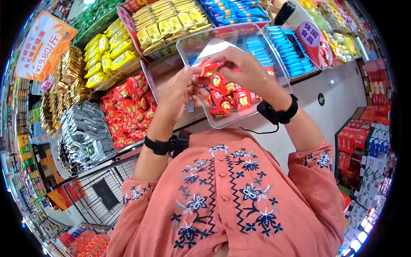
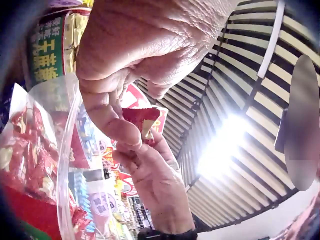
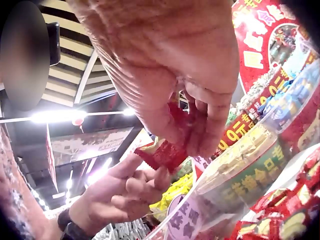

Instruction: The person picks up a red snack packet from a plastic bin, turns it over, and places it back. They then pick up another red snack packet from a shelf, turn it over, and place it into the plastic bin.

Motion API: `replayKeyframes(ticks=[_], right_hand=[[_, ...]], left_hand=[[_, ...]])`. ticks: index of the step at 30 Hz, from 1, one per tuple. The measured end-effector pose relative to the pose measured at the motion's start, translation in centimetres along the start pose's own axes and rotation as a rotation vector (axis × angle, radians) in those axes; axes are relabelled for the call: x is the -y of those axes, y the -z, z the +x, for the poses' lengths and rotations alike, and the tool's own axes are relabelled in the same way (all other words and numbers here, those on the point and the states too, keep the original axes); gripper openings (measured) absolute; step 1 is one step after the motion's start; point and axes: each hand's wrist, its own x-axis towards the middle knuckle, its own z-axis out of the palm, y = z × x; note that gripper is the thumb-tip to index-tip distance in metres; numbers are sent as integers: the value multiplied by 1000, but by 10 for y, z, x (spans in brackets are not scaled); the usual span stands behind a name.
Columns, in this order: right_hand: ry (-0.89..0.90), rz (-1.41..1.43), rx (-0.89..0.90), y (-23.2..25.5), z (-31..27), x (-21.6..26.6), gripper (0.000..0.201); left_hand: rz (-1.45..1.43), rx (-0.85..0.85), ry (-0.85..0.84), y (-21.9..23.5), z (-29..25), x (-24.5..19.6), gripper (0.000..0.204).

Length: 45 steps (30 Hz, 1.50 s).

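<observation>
The red snack packet [image 1: 210,68] is pinched between both my hands, just above the clear plastic bin [image 1: 274,81]. My right hand [image 1: 242,68] curls over it from two o'clock, thumb and fingertips [image 3: 210,135] nipping one end; my left hand [image 1: 177,92] comes up from seven o'clock and pinches the other end between thumb [image 2: 117,125] and forefinger. Directly beneath, toward five o'clock, the bin holds more red packets [image 1: 227,96] heaped against its near wall. At nine o'clock lies a tray of similar red packets [image 1: 128,111], with silver packets [image 1: 83,135] farther out at eight. Yellow packets [image 1: 107,55] sit at ten o'clock, and blue packets [image 1: 287,49] at one o'clock.
</observation>
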Motion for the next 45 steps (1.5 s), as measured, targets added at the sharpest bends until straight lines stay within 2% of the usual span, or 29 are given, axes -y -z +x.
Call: replayKeyframes(ticks=[4,5,7,9,12,13,21,24,25,28,29,31,32,33,35,36,38,39,42,45], right_hand=[[265,-185,-77,-22,2,3,31],[260,-196,-88,-25,1,5,39],[-114,112,18,-29,-1,16,45],[-266,441,63,-33,3,31,49],[-225,502,-59,-49,11,21,44],[-240,563,-55,-53,14,22,43],[-398,515,3,-87,29,34,34],[-361,432,21,-98,34,48,27],[-324,298,73,-105,34,38,26],[-195,173,135,-128,30,32,24],[-314,182,182,-132,30,35,22],[-265,209,192,-146,28,29,22],[-241,221,194,-151,27,26,21],[-300,260,215,-156,27,27,22],[-238,275,122,-165,26,23,22],[-207,281,75,-168,26,22,22],[-266,262,87,-164,29,22,22],[-312,279,94,-159,31,26,23],[-366,284,92,-155,33,31,23],[-383,278,93,-157,28,28,23]], left_hand=[[20,-44,-80,15,-3,9,35],[28,-70,-115,18,-4,9,35],[61,-134,-158,21,-9,6,37],[89,-133,-190,32,-11,7,37],[121,-160,-227,39,-18,2,38],[130,-174,-237,40,-21,0,39],[217,-211,-211,69,-40,-8,36],[321,-192,-226,85,-45,-9,33],[360,-185,-241,90,-47,-8,31],[471,-120,-210,103,-54,-10,35],[452,-94,-158,105,-57,-8,35],[505,-54,-65,109,-64,-8,34],[527,-51,-95,114,-65,-5,34],[550,-46,-126,120,-66,0,34],[557,-48,-149,132,-70,3,29],[508,-116,-92,142,-73,1,27],[414,-248,22,166,-75,-5,23],[362,-300,-54,178,-74,-3,21],[307,-502,-46,220,-64,11,25],[277,-522,-30,239,-49,28,28]])
